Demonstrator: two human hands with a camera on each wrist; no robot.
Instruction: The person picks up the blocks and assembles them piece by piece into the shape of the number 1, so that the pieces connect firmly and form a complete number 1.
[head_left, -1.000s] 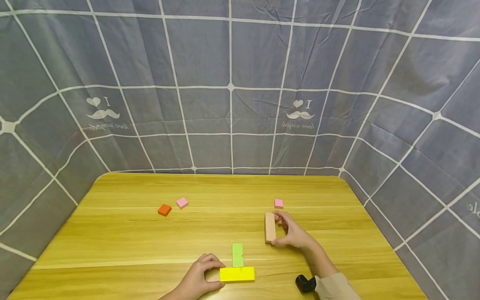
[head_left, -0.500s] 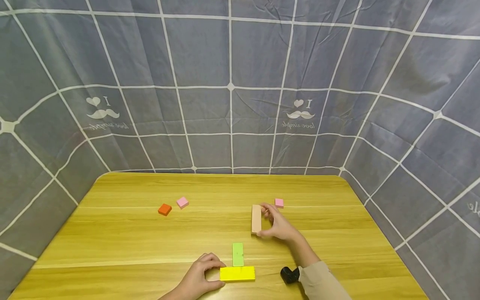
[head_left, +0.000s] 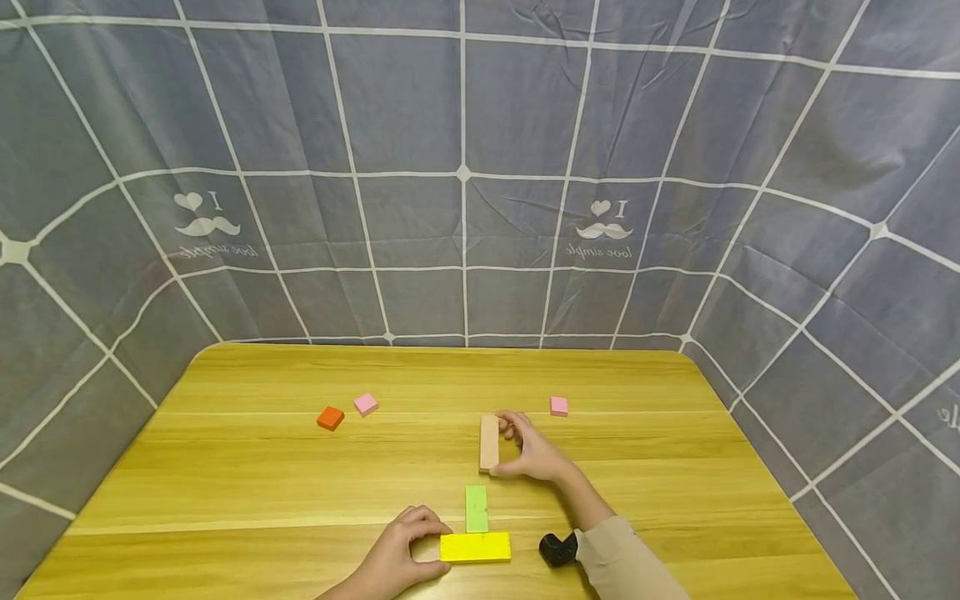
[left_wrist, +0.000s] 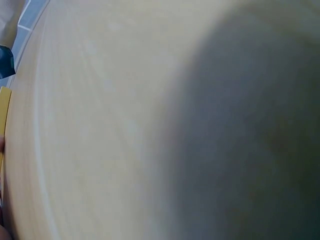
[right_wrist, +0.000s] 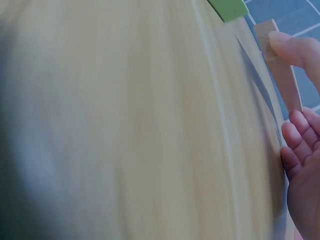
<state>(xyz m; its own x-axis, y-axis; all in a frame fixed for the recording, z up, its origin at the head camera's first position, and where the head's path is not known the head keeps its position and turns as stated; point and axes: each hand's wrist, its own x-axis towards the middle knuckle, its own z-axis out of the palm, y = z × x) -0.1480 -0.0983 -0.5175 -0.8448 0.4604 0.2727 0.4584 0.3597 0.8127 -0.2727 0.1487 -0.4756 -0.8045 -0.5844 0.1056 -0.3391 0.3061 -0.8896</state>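
In the head view, a plain wooden block (head_left: 489, 443) is pinched lengthwise by my right hand (head_left: 536, 457), thumb on its near end and fingertips at the far end. The right wrist view shows this wooden block (right_wrist: 284, 77) raised over the tabletop, with a shadow beneath. My left hand (head_left: 396, 552) grips the left end of a yellow block (head_left: 476, 547) between thumb and fingers. Against the yellow block's far side lies a light green block (head_left: 476, 508), forming a T. A sliver of the yellow block (left_wrist: 4, 110) appears at the left wrist view's edge.
A wood-grain table (head_left: 247, 475) fills the lower head view. Far left lie an orange square piece (head_left: 330, 418) and a pink one (head_left: 366, 405). Another pink square (head_left: 558, 406) sits beyond my right hand. A grey checked curtain (head_left: 420, 217) surrounds the table's back and sides.
My right hand has carried the wooden block leftward, from right of the green block to just beyond it. My left hand, the yellow block and the green block stay put.
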